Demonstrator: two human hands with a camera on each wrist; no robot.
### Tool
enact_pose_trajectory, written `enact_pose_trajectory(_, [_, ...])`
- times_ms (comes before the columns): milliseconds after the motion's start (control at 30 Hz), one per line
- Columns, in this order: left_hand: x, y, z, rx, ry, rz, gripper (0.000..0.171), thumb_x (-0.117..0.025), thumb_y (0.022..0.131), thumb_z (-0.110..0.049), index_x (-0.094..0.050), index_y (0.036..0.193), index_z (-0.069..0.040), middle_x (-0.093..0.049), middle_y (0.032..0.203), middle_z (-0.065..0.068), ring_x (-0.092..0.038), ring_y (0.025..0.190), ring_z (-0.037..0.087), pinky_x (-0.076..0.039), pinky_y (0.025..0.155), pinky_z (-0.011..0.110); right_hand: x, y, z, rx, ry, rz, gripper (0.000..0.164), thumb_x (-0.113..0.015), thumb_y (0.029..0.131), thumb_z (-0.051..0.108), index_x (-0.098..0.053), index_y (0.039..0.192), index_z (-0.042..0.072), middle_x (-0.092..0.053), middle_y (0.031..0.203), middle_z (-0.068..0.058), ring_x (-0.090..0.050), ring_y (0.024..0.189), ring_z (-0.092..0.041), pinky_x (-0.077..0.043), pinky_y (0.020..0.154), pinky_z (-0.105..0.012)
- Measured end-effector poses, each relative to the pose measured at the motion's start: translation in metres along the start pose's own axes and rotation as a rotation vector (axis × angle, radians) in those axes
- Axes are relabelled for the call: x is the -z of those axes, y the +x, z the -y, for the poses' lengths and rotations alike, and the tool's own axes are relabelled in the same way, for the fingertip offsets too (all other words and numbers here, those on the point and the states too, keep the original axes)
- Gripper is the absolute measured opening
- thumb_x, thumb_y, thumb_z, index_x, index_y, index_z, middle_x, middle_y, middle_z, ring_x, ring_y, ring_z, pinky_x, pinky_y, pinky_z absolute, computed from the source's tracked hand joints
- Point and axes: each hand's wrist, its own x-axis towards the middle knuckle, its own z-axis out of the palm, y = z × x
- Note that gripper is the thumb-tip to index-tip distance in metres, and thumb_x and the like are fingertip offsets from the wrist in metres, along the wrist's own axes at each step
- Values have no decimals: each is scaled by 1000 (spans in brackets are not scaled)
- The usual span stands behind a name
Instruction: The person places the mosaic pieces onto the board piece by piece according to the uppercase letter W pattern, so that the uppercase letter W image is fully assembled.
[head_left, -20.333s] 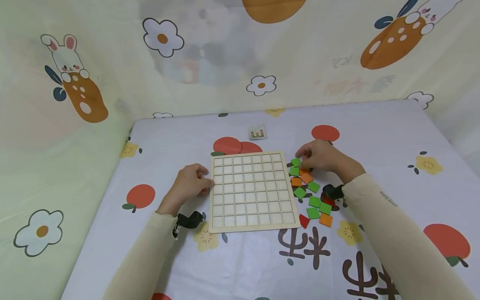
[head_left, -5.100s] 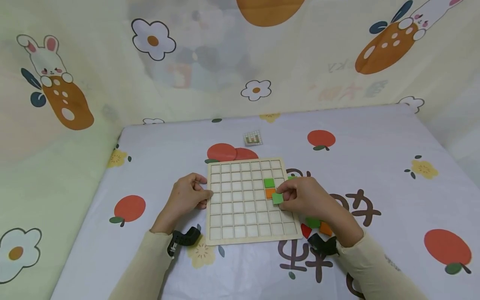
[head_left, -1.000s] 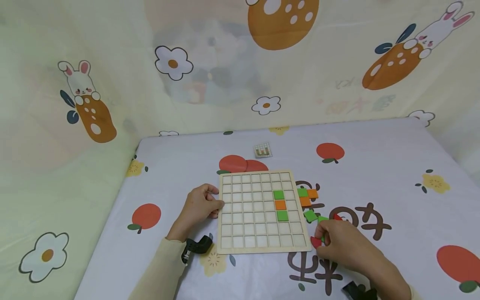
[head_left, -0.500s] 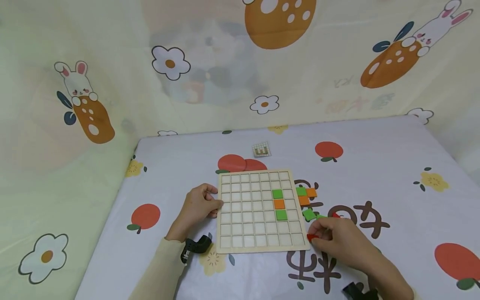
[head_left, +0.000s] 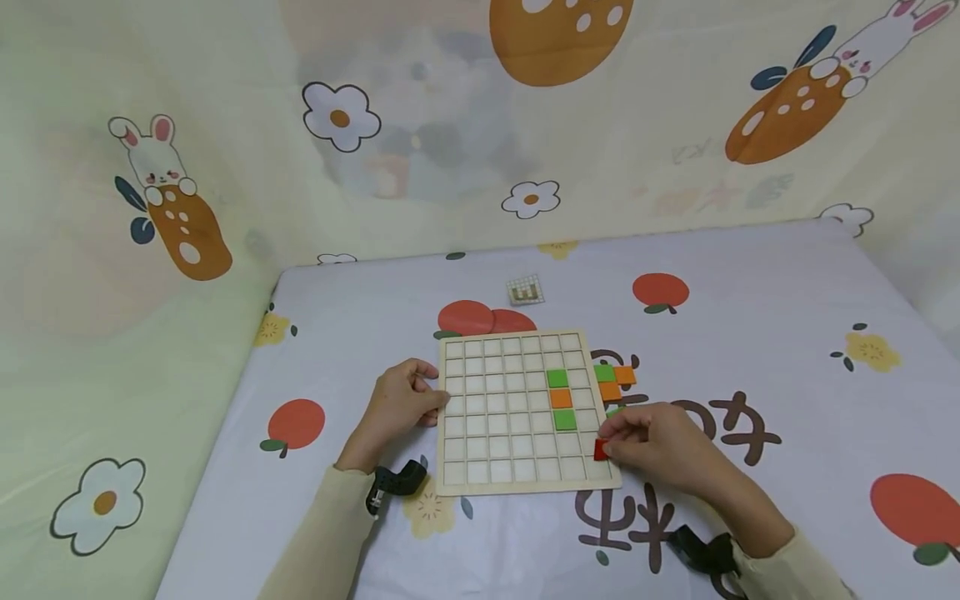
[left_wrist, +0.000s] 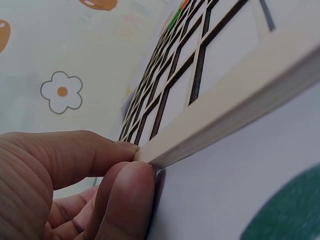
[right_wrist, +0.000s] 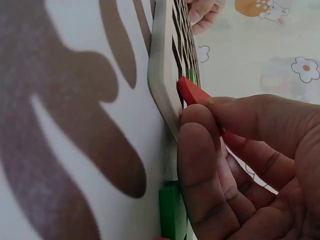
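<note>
A square wooden grid board [head_left: 525,489] lies on the table. One of its columns near the right side holds a green tile [head_left: 557,378], an orange tile [head_left: 561,398] and another green tile [head_left: 565,420]. My left hand [head_left: 396,406] grips the board's left edge; the left wrist view shows the thumb [left_wrist: 90,152] on the rim and a finger against its side. Over the board's lower right rim, my right hand [head_left: 667,442] pinches a red tile [head_left: 600,450] between thumb and finger. In the right wrist view this red tile [right_wrist: 192,91] is tilted, partly covered by the fingertips.
Right of the board lie a loose green tile [head_left: 604,372] and two orange tiles, one farther out [head_left: 625,375]. Another green tile [head_left: 613,411] shows beside my right hand, which hides what lies beneath it. A small patterned card [head_left: 525,290] lies behind the board.
Three tiles now sit in the board, bare at first. Within the last second my right hand has picked up the red tile and moved it left and up, over the board's rim.
</note>
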Motion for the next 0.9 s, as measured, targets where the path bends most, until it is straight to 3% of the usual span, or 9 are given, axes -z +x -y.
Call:
enact_pose_trajectory(267, [-1, 0, 0, 5, 15, -5, 31, -79, 88, -4, -63, 114, -2, -63, 79, 9, -65, 53, 14, -58, 52, 26, -1, 4, 4, -34, -10, 2, 15, -81, 84, 7, -79, 98, 11, -66, 81, 1, -60, 74, -18, -54, 62, -23])
enact_pose_trajectory(533, [-1, -1, 1, 12, 24, 6, 31, -79, 88, -3, -63, 114, -2, -63, 77, 8, -64, 53, 14, -58, 53, 26, -3, 7, 2, -22, 13, -6, 8, -80, 88, 8, -78, 93, 14, -66, 84, -1, -60, 75, -19, -54, 63, -23])
enact_pose_trajectory(900, [1, 2, 1, 1, 25, 11, 32, -79, 88, -4, -63, 115, -1, -65, 79, 9, -66, 53, 15, -57, 52, 25, -5, 19, 9, -105, 97, 25, 9, -76, 90, 10, -79, 99, 8, -72, 84, -2, -64, 75, -20, -55, 64, -23])
